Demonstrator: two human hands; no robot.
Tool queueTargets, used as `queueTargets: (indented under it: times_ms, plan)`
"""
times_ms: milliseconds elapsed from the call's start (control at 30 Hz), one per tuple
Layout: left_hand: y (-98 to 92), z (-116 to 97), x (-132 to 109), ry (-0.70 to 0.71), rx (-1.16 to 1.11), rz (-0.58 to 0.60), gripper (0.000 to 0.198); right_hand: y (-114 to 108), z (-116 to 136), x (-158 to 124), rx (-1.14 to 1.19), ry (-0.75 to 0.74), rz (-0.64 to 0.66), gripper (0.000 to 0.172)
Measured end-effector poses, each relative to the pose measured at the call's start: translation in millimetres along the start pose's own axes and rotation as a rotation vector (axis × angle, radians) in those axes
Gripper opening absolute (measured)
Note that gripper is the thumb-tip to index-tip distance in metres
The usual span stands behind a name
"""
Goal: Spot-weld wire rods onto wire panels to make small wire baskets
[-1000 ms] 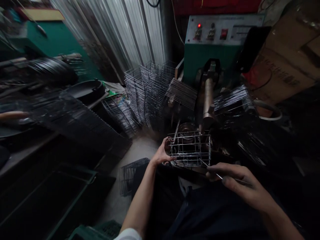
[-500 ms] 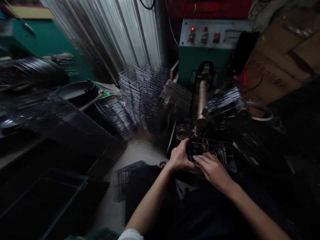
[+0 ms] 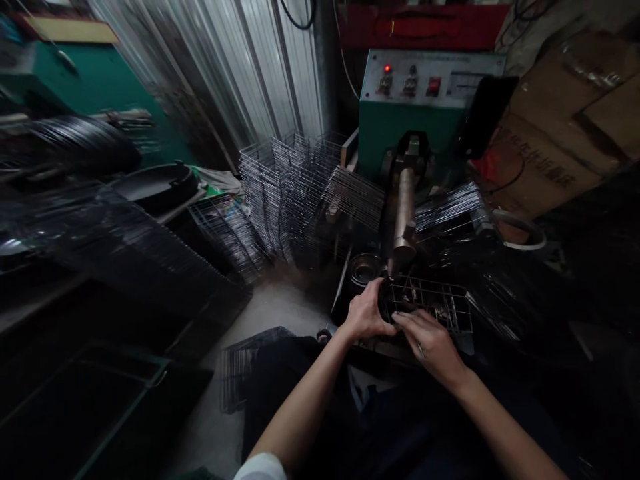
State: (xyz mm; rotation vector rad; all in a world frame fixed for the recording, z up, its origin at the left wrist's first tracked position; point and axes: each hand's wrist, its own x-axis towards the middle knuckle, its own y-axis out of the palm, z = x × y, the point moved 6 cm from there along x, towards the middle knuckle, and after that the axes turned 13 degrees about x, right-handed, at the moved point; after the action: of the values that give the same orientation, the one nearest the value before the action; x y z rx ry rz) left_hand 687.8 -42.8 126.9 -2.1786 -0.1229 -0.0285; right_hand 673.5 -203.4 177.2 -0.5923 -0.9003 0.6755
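A small wire rack [image 3: 453, 298] with an open grid lies below the pointed metal electrode [image 3: 404, 230] of a spot-welding machine. My left hand [image 3: 367, 313] is curled around the rack's left end, thumb toward me and fingers on the far side, close under the electrode tip. At the rack's near edge, my right hand [image 3: 431, 339] has its fingers pressed together, their tips beside my left thumb. A small shiny bit shows under the right fingers, too small to name. A round metal dish [image 3: 365, 268] sits just beyond my left hand.
The machine's control panel [image 3: 433, 79] shows a red light. Stacked wire grids [image 3: 280, 193] stand left of the machine, with another bundle of wire pieces [image 3: 453, 207] on its right. A phone [image 3: 487, 117] is mounted beside the panel. Cardboard boxes [image 3: 545, 153] are at right.
The whole view has shifted slightly downward. Both hands stay at the rack, and its left end sits a little nearer the electrode tip. The right fingers are slightly more bent.
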Motion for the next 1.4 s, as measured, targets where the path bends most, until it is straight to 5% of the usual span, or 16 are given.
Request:
queueTargets:
  times_ms: [900,1200,1400]
  plan:
    - [-4.8,-1,8,-0.055,0.024,-0.027,0.113,-8,-8,17,0.062,0.043,-0.018,0.037]
    - [-23.5,9,41,-0.012,0.045,-0.040,0.107,-4,-29,46,0.088,0.128,-0.101,0.023]
    - [-22.7,9,37,-0.039,0.118,-0.068,0.105,-7,-30,44,0.107,0.174,-0.135,0.016]
